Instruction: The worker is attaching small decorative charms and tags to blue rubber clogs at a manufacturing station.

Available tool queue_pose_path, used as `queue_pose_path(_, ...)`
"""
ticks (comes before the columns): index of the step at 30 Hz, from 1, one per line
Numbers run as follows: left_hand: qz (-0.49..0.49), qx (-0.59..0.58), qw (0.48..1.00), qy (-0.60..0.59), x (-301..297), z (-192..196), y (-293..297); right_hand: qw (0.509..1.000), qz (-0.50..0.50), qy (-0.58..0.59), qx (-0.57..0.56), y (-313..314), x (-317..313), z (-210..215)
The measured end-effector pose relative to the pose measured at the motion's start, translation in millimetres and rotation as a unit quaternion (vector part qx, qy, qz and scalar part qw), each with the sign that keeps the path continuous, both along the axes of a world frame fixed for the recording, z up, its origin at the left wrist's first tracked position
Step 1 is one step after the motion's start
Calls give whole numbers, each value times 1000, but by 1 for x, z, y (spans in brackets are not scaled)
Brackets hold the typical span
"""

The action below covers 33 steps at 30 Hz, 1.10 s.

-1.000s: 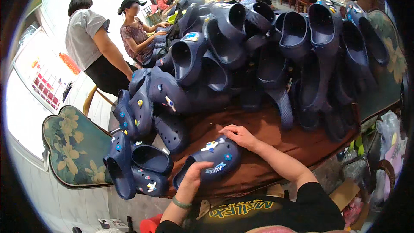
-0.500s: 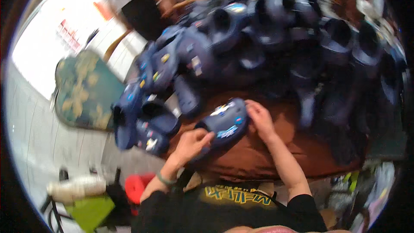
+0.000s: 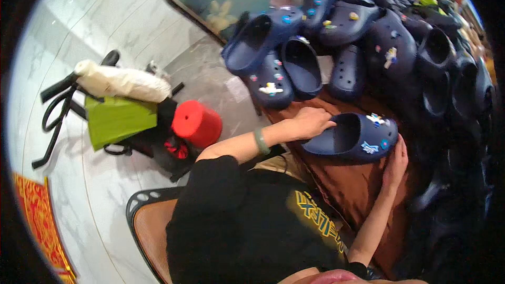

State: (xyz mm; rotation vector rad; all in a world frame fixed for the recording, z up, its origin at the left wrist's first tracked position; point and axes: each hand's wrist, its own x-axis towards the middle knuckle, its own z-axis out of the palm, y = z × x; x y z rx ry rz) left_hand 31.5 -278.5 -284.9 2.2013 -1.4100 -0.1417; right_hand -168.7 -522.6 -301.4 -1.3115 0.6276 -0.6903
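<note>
A dark navy clog (image 3: 363, 139) with white and blue charms on its upper lies on the brown cloth (image 3: 342, 181), its open heel end toward my left. My left hand (image 3: 314, 123) is closed at the heel, fingers bent over the rim. Against the toe end rests my right hand (image 3: 398, 163), its fingers along the side of the clog and its thumb hidden. Just beyond are another charmed clog (image 3: 271, 87), a clog with its opening showing (image 3: 302, 68) and a plain one with holes (image 3: 347, 72).
More navy clogs (image 3: 350, 18) crowd the far and right sides of the table. Left of me stand a red cylinder (image 3: 197, 123), a green bag (image 3: 121, 121) and a cream roll (image 3: 123, 81) on a black frame. A flowered chair back (image 3: 221, 0) rises at the far side.
My view has swung to the left, so the clogs and table appear farther right. Both hands stay at the same clog, the right one now lying along its toe.
</note>
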Motion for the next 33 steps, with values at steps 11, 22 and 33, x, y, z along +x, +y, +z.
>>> queue_pose_path(11,-26,-42,999,18,11,41,14,997,-31,-33,68,-3,-8,-4)
queue_pose_path(22,129,-377,876,270,118,117,-34,994,-42,-52,82,-6,-13,2)
queue_pose_path(33,-114,-248,820,504,20,245,-175,998,-18,-58,33,-13,-10,-8)
